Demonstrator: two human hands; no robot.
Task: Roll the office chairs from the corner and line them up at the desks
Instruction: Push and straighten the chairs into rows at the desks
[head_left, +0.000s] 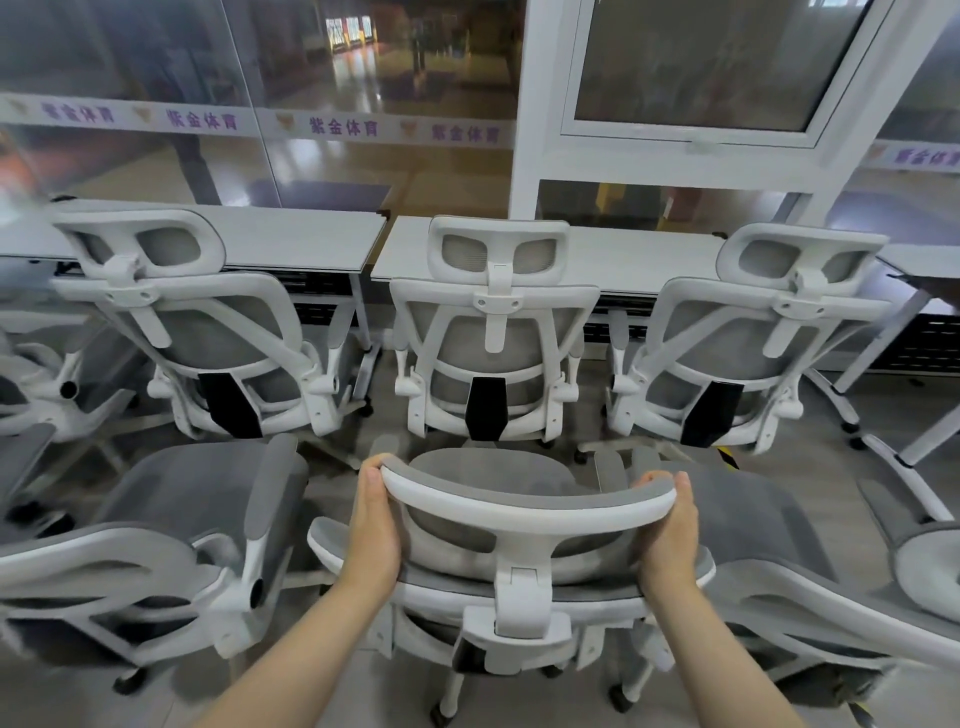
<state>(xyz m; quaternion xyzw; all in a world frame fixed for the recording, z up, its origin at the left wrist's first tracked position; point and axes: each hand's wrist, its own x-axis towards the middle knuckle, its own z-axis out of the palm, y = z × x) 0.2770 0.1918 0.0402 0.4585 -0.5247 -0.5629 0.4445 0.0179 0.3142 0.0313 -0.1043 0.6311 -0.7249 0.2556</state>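
Observation:
A white-framed office chair with grey mesh (524, 566) stands right in front of me, its back toward me. My left hand (375, 525) grips the left end of its curved headrest (524, 501), and my right hand (670, 530) grips the right end. Beyond it, three matching chairs stand at the white desks (291, 234): one on the left (208, 332), one in the middle (496, 338) and one on the right (753, 338), all with their backs toward me.
Another chair (156, 525) crowds the held one on the left, and one more (810, 561) on the right. A further chair (31, 384) sits at the far left edge. Glass partitions (363, 104) and a white window frame (701, 135) rise behind the desks.

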